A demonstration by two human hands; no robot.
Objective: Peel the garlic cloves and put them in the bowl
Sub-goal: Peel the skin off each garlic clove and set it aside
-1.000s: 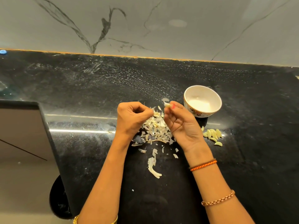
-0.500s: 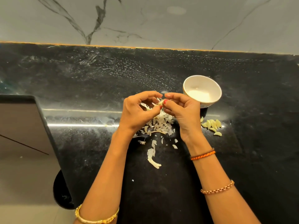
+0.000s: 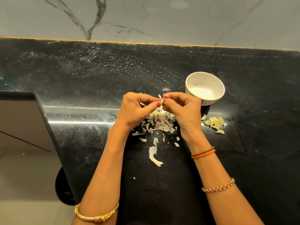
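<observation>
While left hand (image 3: pixel 135 111) and right hand (image 3: pixel 181 109) pinch one garlic clove (image 3: pixel 161 101), one bowl (image 3: pixel 204 88) stands nearby.

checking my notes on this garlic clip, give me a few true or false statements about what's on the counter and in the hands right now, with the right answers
1. Both hands pinch one garlic clove between their fingertips. True.
2. The white bowl lies upside down on the counter. False: it stands upright, mouth open, something pale inside.
3. A group of peeled cloves lies on the black counter, on the right hand's side. True.
4. The heap of papery skins is inside the bowl. False: it lies on the counter below the hands.
5. The left hand rests flat on the counter. False: it is raised, pinching the clove.
</observation>
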